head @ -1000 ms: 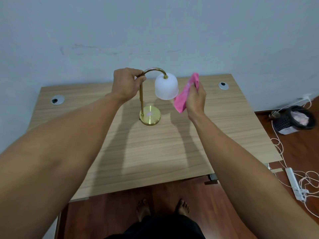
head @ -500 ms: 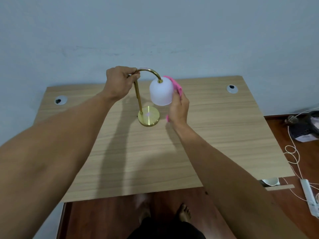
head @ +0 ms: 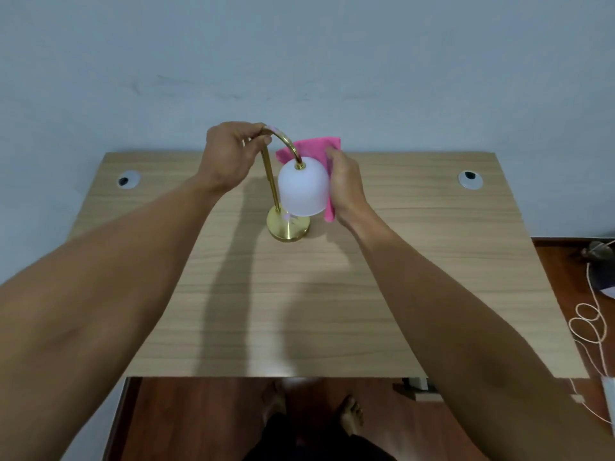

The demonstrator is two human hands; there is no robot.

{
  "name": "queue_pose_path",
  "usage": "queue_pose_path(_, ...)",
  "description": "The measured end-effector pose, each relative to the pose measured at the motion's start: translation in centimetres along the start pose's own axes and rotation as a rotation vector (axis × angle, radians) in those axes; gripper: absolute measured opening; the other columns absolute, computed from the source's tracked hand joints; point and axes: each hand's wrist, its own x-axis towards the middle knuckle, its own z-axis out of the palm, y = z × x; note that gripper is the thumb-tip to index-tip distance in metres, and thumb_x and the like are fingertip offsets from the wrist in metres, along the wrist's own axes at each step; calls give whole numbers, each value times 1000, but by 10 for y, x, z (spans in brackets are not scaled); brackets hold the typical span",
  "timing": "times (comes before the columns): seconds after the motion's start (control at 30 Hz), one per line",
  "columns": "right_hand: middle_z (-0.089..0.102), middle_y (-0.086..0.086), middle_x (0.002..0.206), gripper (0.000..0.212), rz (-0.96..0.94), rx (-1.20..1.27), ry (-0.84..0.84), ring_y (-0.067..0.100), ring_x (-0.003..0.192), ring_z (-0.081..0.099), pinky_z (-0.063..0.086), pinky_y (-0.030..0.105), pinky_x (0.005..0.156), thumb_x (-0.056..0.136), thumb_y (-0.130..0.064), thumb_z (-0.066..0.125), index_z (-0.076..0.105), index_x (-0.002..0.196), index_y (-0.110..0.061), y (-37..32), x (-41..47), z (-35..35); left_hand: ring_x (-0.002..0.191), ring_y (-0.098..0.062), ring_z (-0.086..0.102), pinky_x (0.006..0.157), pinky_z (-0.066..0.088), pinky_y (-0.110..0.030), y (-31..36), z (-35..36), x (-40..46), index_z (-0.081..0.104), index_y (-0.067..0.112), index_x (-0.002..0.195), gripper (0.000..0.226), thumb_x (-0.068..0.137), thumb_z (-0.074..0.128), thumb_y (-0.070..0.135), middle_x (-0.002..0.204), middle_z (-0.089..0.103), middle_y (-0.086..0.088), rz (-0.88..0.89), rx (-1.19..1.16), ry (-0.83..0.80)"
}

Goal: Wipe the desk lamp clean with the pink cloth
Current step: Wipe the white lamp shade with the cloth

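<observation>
Standing upright: desk lamp (head: 289,207) | brass stem, white shade | pink cloth (head: 316,148) behind

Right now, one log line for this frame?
step: wiping shade | left hand: holds lamp neck | right hand: presses pink cloth on shade

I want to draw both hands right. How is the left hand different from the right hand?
The left hand grips the lamp's gold neck at the top of its curve; the right hand presses the pink cloth against the white shade. The left hand is bare and sits higher; the right hand is lower, beside the shade. Both touch the same lamp.
</observation>
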Motion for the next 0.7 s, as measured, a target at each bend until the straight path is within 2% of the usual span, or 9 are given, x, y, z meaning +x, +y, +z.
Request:
queue_pose_path(0.07,78,12,84,38,16,-21,-49,32,75,75,54,41,67,87,-33,49,79,79,-12,-9,5,1,83,-19,70,92,57,-45,0,1,0,81,13,109,19,97,67,16,100,80,-7,10,-6,5)
queue_pose_path(0.13,76,31,101,48,-7,0,-45,49,89,74,53,52,70,83,-35,51,76,94,5,1,4,-4,87,-28,73,100,53,-49,-2,1,1,81,13,106,18,97,66,18,97,80,-9,38,15,-2)
queue_pose_path(0.23,65,43,123,66,51,151,39,60,111,65,50,77,81,81,-35,49,60,112,22,13,-3,-14,105,-19,69,120,22,-46,-5,3,2,79,22,107,18,99,64,27,103,79,0,36,165,34)
queue_pose_path(0.3,71,36,115,51,87,151,94,56,110,68,54,70,79,79,-35,49,64,97,10,5,0,-10,123,-15,62,122,11,-47,-6,3,1,78,25,111,20,100,62,31,110,78,4,34,237,38)
queue_pose_path(0.4,70,21,90,34,75,-15,8,40,83,72,49,51,69,76,-33,50,64,81,-3,-15,3,2,133,-14,56,124,6,-49,-7,3,3,78,25,113,23,101,60,34,111,78,6,29,287,19)
queue_pose_path(0.5,71,39,106,52,10,7,-125,58,95,69,53,64,73,80,-29,49,62,94,20,-9,-3,-1,133,-15,56,124,7,-51,-9,3,4,78,27,113,24,101,59,34,111,78,6,30,295,4)
queue_pose_path(0.6,64,45,124,66,46,197,-97,60,119,61,46,80,100,86,-28,41,57,116,30,3,-12,-14,133,-16,56,124,6,-51,-7,5,2,77,28,114,23,102,58,33,109,78,5,21,273,6)
queue_pose_path(0.63,66,41,124,67,60,195,-44,56,119,64,46,78,101,85,-30,42,60,114,27,3,-13,-16,132,-15,56,124,5,-50,-7,5,2,77,28,115,23,102,58,33,108,78,4,13,265,4)
queue_pose_path(0.7,73,28,110,55,13,87,50,53,105,70,53,72,82,82,-31,47,69,96,17,-2,-16,-14,132,-15,56,125,4,-50,-5,4,3,77,29,115,23,102,58,34,105,78,2,3,275,-1)
